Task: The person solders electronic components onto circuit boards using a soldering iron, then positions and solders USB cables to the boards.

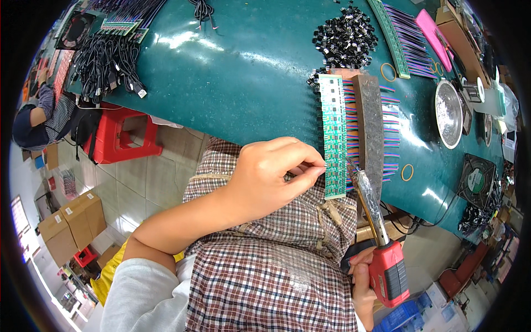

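On the left side, a creased, light grey fabric sleeve [146, 296] is worn, ended near the elbow; the left hand [271, 174] is left bare. At the front, a checked cloth apron [249, 288] in reddish brown, black and white is worn, marked by a pale smudge [300, 283] and fitted with knotted beige cloth ties [331, 212].

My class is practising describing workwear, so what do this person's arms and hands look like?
The left hand is bare, with no glove, ring or watch showing. A plain light grey sleeve ends near the elbow, leaving the forearm uncovered. The right hand is partly hidden; only a pale sliver of clothing shows below it, too little to describe.
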Action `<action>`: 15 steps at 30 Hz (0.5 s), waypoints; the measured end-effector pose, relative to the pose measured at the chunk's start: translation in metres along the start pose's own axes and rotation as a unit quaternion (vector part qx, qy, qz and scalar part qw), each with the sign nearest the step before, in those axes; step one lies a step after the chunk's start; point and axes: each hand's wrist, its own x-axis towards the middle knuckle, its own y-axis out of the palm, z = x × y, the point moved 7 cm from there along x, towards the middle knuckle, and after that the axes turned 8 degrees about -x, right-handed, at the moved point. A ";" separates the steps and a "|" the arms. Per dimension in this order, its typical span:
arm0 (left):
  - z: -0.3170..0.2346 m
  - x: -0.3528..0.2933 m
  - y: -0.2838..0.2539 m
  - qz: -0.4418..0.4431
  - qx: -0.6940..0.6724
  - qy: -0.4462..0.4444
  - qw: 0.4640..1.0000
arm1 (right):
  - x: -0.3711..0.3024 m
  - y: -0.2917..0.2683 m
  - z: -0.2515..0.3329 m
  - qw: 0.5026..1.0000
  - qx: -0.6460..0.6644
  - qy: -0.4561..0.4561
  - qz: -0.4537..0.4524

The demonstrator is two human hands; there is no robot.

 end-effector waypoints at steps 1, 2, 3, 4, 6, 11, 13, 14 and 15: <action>-0.001 0.000 0.001 0.000 0.000 0.008 1.000 | -0.002 0.001 -0.005 1.000 -0.001 0.010 0.011; -0.001 0.000 0.002 0.000 0.000 0.007 1.000 | -0.002 0.002 -0.007 1.000 -0.001 0.010 0.012; -0.001 0.000 0.003 0.003 0.007 0.011 1.000 | -0.002 0.001 -0.005 1.000 -0.006 -0.009 0.003; -0.001 0.000 0.004 0.005 0.014 0.015 1.000 | -0.002 0.000 -0.003 1.000 -0.012 -0.028 -0.006; -0.001 -0.001 0.004 0.006 0.020 0.018 1.000 | -0.003 0.001 -0.005 1.000 -0.011 -0.027 -0.007; -0.003 -0.003 0.003 0.005 0.035 0.025 0.999 | -0.007 0.002 -0.010 0.999 -0.018 -0.028 0.009; -0.002 -0.004 0.003 0.003 0.038 0.022 0.999 | -0.008 0.002 -0.011 1.000 -0.012 -0.021 0.012; -0.002 -0.003 0.003 0.003 0.038 0.021 0.999 | -0.008 0.002 -0.012 1.000 -0.012 -0.021 0.012; -0.002 -0.003 0.003 0.001 0.031 0.015 0.999 | -0.009 0.002 -0.013 0.999 -0.018 -0.023 0.015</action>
